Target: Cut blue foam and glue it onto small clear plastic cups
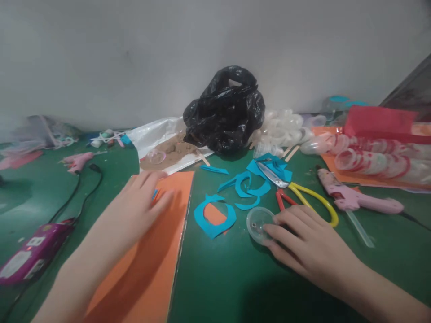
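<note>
My right hand [305, 240] has its thumb and fingers closed on the edge of a small clear plastic cup [256, 220] on the green table. Just beyond that hand lie scissors [296, 188] with one red and one yellow handle, their blades over cut blue paper [249, 184]. A blue paper ring [215, 220] with a hole in it is left of the cup. Over an orange board [164, 251], my left hand [141, 202] has thumb and fingers apart. A small blue and red thing [155, 195] shows between them; whether it is touched, I cannot tell.
A black plastic bag [225, 116] stands at the wall, beside brown sand [175, 150] on a white sheet. Clear cups [380, 161] and a pink glue gun [360, 199] are on the right. Another glue gun [77, 161] and a purple corded box [37, 251] are left.
</note>
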Demonstrator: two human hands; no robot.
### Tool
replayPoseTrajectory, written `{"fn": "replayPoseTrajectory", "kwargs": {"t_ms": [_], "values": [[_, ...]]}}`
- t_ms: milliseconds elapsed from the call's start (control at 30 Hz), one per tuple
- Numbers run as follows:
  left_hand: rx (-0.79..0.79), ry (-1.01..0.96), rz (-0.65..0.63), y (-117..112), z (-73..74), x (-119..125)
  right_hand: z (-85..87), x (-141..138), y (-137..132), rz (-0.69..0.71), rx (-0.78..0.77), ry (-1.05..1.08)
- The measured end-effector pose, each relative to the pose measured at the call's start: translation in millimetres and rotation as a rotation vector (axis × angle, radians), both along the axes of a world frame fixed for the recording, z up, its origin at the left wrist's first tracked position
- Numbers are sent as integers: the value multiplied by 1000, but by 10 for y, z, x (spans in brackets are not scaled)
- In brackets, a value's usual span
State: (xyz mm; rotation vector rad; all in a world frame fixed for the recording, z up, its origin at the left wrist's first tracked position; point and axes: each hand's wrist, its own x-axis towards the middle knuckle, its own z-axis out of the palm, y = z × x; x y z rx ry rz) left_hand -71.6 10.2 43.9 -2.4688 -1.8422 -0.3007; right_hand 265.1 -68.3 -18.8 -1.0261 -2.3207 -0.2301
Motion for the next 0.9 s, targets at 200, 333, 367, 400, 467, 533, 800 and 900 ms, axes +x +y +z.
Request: {"fn": "replayPoseTrajectory", "kwargs": {"t_ms": [200,333,367,400,467,533,800,900], "values": [[6,-66,249,-104,-648,-600,-58,-31,-39,42,-30,38],[-7,-144,220,-77,-737,-656,-39,-34,-52,41,-26,32],[-9,-148,206,-66,-734,-669,-28,-28,-49,36,-20,23],[-6,-149,191,-56,-732,-686,-17,-15,-43,26,-9,14],[-1,-148,143,-38,-736,-728,-4,34,-14,-22,16,-6],[3,-152,151,-25,-745,-757,-5,121,33,-114,38,-34],[-52,-197,200,-60,-600,-648,-17,553,231,-490,74,-461],[-112,-230,265,-92,-488,-574,-16,631,270,-652,68,-471]]}}
